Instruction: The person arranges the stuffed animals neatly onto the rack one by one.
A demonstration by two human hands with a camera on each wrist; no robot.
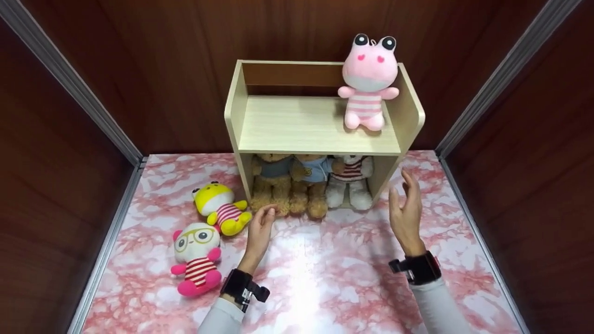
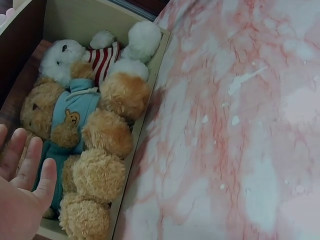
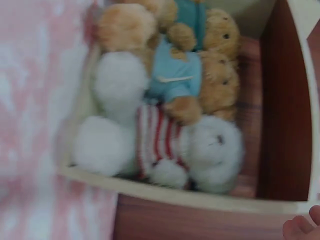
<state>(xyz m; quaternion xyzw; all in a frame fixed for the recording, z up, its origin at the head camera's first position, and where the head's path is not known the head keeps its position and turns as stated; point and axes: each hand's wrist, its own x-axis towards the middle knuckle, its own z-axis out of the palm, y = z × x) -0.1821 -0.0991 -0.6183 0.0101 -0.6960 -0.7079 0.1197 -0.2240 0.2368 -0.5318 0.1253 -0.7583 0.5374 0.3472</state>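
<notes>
My left hand [image 1: 261, 232] is held with its fingers extended in front of the shelf's lower left side, holding nothing. My right hand [image 1: 405, 215] is raised, fingers apart, beside the shelf's lower right side. A pink frog plush [image 1: 370, 83] sits at the right end of the upper shelf. Below sit a brown bear in a dark teal top [image 1: 273, 171], a brown bear in a light blue top [image 2: 75, 117] and a white plush in red stripes [image 3: 212, 150]. A yellow frog plush [image 1: 216, 202] and a pink-and-white panda plush [image 1: 197, 246] lie on the floor to the left.
The pale wooden two-tier shelf [image 1: 315, 127] stands near the dark wood back wall [image 1: 162, 69]. Pink marbled sheeting [image 1: 334, 273] covers the floor. Metal frame posts [image 1: 104, 106] run along the corners.
</notes>
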